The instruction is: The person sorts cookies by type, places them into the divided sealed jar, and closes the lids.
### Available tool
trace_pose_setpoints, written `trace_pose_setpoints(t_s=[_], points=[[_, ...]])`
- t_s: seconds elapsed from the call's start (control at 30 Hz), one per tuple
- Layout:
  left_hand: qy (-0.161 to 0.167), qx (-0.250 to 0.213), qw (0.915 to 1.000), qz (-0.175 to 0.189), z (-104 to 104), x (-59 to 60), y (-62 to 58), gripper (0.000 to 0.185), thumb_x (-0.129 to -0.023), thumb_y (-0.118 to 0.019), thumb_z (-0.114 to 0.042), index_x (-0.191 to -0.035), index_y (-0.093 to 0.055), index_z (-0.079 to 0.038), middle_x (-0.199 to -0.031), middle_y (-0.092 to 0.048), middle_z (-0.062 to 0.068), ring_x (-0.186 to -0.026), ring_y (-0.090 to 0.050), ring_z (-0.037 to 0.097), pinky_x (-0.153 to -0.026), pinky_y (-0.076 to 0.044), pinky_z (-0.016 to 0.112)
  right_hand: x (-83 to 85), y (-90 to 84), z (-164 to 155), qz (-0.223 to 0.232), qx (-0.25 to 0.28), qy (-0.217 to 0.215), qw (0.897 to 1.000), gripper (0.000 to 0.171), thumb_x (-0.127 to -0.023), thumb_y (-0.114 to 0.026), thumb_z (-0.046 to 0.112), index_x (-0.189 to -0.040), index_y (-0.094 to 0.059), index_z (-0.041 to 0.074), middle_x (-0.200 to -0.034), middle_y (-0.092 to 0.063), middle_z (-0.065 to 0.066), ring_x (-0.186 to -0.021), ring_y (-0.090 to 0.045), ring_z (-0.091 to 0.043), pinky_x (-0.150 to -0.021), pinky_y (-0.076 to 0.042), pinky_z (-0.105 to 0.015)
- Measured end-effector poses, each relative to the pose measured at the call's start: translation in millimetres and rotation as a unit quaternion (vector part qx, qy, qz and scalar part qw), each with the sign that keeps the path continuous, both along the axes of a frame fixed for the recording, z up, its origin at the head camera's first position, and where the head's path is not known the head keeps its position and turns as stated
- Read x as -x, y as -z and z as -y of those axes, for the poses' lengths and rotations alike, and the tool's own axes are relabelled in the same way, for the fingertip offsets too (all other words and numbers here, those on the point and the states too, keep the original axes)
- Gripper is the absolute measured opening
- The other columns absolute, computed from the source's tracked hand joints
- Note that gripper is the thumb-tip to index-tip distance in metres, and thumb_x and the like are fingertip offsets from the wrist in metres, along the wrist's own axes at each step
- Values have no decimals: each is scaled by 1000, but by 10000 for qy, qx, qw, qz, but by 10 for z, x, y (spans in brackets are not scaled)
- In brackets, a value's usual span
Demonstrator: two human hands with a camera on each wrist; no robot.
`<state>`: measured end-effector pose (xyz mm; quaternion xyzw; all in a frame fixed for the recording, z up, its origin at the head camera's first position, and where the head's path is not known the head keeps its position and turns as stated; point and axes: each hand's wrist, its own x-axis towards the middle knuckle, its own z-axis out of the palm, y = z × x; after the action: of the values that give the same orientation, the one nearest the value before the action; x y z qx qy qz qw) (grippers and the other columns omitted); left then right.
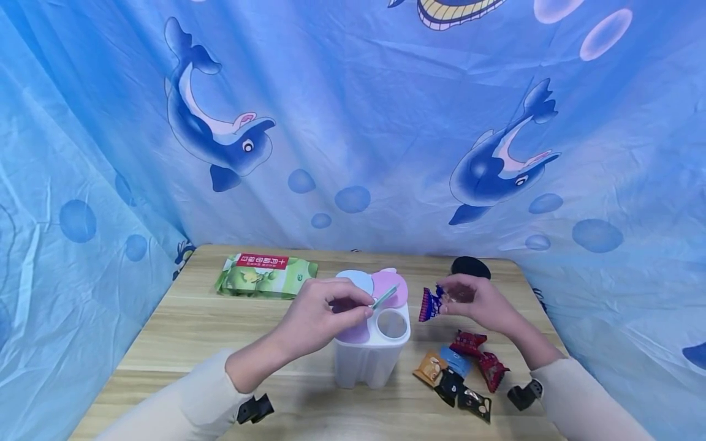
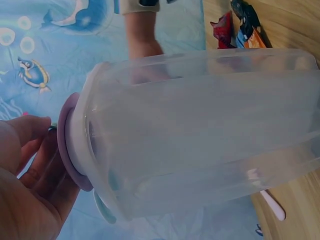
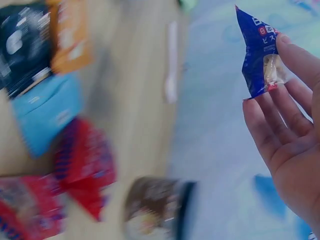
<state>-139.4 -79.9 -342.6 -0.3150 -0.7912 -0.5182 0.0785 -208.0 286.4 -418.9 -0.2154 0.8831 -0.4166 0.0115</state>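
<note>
A tall translucent white container [image 1: 366, 365] stands on the table with several round coloured lids on top: pale blue [image 1: 353, 279], pink [image 1: 398, 283] and purple [image 1: 354, 334]. Its front right round opening [image 1: 392, 323] is uncovered. Over the top, my left hand [image 1: 322, 312] pinches the edge of a raised, tilted green lid [image 1: 386, 296] between thumb and fingers. Right of the container, my right hand [image 1: 485, 303] holds a small blue snack packet [image 3: 260, 55] with a clear window, thumb against fingers. The packet hangs above the table, apart from the container.
Several wrapped snacks lie at the right: red [image 1: 493, 370], orange [image 1: 430, 367], light blue [image 1: 456, 360] and black [image 1: 474, 403]. A jar with a dark lid [image 1: 470, 267] stands behind my right hand. A green wipes pack [image 1: 265, 278] lies back left. A pink spoon [image 2: 273, 205] lies on the wood.
</note>
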Motion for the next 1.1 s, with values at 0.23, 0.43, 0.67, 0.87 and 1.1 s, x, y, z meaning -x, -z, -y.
trace_pose_setpoints(t_s=[0.23,0.43,0.67,0.87,1.1], points=[[-27,-10,10000,64,4,-4,-16,12,-86,-81,-11,-97,-82,-17,-90,-78,-5,-82,-70,6,-73,-61,25,-262,-468,191,-664,442,-128,9967,42,-85,-84,13,-124,-68,14,-113,-71,-3,-99,-69,-19,-82,-61,-32],[-64,48,10000,43,7,-7,-22,11,-87,-81,-11,-96,-82,-17,-89,-77,-9,-81,-70,5,-73,-61,25,-473,-731,428,-1479,704,-679,9842,47,-80,-87,4,-123,-71,15,-111,-69,0,-86,-65,-16,-69,-59,-26],[-58,38,9999,-79,6,3,-18,10,-87,-82,-13,-95,-82,-18,-88,-77,-10,-80,-70,5,-71,-60,25,-554,-777,642,-2064,832,-1355,9655,50,-77,-87,-2,-123,-72,10,-114,-67,-1,-92,-64,-12,-78,-59,-22],[27,-41,10000,64,6,10,-30,13,-87,-81,-11,-99,-81,-16,-91,-78,-5,-83,-72,6,-73,-62,26,-590,-749,771,-2340,241,-1422,9615,46,-81,-87,7,-124,-72,13,-118,-65,6,-102,-62,-8,-83,-54,-20],[150,-67,9998,112,8,10,-28,13,-89,-79,-8,-100,-81,-14,-92,-79,-2,-84,-73,6,-74,-62,26,-597,-739,911,-3027,-65,-1951,9329,42,-80,-87,9,-119,-72,18,-119,-69,6,-110,-63,-12,-92,-52,-21]])
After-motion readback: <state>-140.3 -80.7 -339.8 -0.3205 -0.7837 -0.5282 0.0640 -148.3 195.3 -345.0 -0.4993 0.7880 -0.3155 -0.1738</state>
